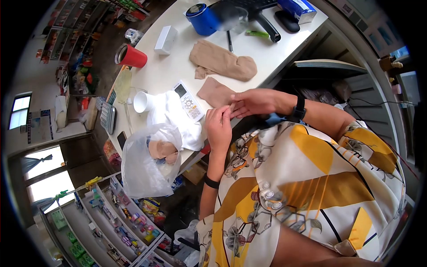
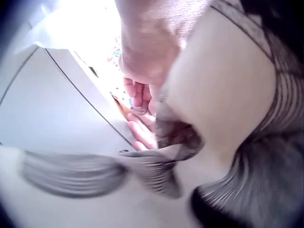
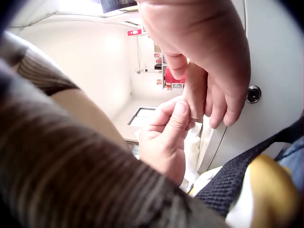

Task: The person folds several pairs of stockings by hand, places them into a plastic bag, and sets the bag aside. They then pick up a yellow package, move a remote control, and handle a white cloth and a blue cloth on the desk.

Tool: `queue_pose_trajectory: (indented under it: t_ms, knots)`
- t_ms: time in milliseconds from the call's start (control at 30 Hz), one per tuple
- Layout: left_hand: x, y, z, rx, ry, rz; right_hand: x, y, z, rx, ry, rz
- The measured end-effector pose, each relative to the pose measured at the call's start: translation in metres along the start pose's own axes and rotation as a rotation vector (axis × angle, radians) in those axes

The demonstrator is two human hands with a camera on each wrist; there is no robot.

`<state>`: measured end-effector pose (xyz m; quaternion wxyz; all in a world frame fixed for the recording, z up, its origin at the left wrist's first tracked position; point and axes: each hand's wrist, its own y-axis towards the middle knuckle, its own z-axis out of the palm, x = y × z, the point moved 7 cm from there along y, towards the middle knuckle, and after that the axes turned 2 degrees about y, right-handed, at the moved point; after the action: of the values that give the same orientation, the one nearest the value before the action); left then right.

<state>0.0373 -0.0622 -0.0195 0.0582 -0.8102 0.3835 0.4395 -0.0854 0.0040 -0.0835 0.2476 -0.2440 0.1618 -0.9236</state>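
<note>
My left hand [image 1: 218,129] comes in from below, its thumb and fingers closed round one finger [image 3: 194,92] of my right hand [image 1: 258,102]. In the right wrist view that finger looks tan and smooth with a straight edge at its end; I cannot tell whether thin fabric covers it. The other fingers of the right hand are loosely extended. Right at the hands, a folded tan nylon stocking piece [image 1: 215,91] lies on the table edge, partly overlapped by the right hand. Farther up, a longer bunched tan stocking [image 1: 222,61] lies flat.
The white table [image 1: 184,71] carries a remote control [image 1: 188,101], white cloth [image 1: 175,118], a white cup [image 1: 142,102], a red cup [image 1: 132,56], a white box [image 1: 166,40] and a blue can [image 1: 202,20]. A plastic bag [image 1: 142,173] with tan pieces hangs at the edge.
</note>
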Motion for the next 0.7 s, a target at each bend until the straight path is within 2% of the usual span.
queue_pose_trajectory:
  t_ms: [33,133,167,267,367,467,567,667,700]
  knots:
    - [0.015,-0.003,0.005,0.022,-0.2,-0.209,0.001,0.0,0.001,0.009,-0.011,-0.024]
    - [0.038,-0.005,0.018,0.097,-0.587,-0.574,-0.001,0.003,-0.005,0.004,-0.049,-0.081]
    - [0.04,-0.005,0.015,0.079,-0.51,-0.598,-0.003,0.007,-0.009,-0.016,-0.065,-0.095]
    - [-0.003,0.005,-0.013,-0.097,0.073,-0.117,-0.003,0.009,-0.009,-0.082,-0.042,-0.094]
    - [-0.044,0.005,-0.014,-0.07,0.256,0.317,-0.004,0.016,-0.018,-0.053,-0.042,-0.091]
    - [-0.045,0.002,-0.004,-0.001,0.398,0.377,-0.006,0.017,-0.018,-0.05,-0.031,-0.056]
    - [-0.023,0.002,-0.003,-0.083,0.294,0.346,0.0,0.01,-0.004,-0.041,0.016,-0.03]
    - [0.017,-0.002,0.012,0.062,-0.42,-0.268,0.003,0.004,0.006,0.003,0.015,-0.078]
    - [0.02,-0.004,0.016,0.079,-0.612,-0.395,0.004,0.003,0.008,0.023,0.006,-0.104]
